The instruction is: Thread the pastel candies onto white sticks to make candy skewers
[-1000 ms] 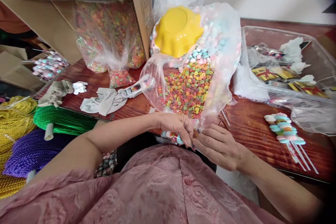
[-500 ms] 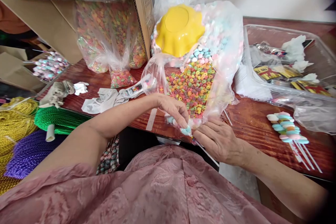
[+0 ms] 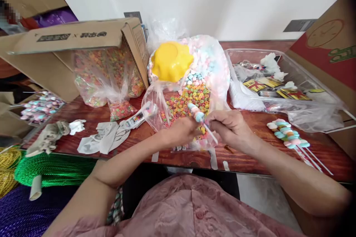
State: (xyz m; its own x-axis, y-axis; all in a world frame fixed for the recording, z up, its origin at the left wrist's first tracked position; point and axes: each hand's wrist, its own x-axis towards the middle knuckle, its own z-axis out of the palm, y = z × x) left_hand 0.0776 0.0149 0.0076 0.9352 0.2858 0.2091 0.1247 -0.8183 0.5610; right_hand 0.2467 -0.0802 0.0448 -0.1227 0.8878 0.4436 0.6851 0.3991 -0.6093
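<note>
A candy skewer (image 3: 198,114) tilts between my hands, with pale blue, pink and white sweets on its upper part and a bare white stick below. My left hand (image 3: 185,130) is closed around it from the left, its fingertips partly hidden. From the right, my right hand (image 3: 230,126) pinches it just below the sweets; the exact contact is hard to see. Behind the hands, ring-shaped gummy candies (image 3: 191,100) in many colours lie in an open clear plastic bag (image 3: 157,96). Several made-up candy skewers (image 3: 287,133) rest on the table to the right.
A yellow scalloped bowl (image 3: 171,61) sits upside down on a bag of pastel sweets (image 3: 213,63). A cardboard box (image 3: 83,37) with bagged gummies stands left, a clear plastic tray (image 3: 311,105) right. Grey gloves (image 3: 104,139) lie on the table (image 3: 183,157). Green cord (image 3: 55,168) hangs beside it.
My hands have raised the skewer from the table's front edge to in front of the gummy rings, sweets pointing up. My view has tilted up, showing more wall and a box at right.
</note>
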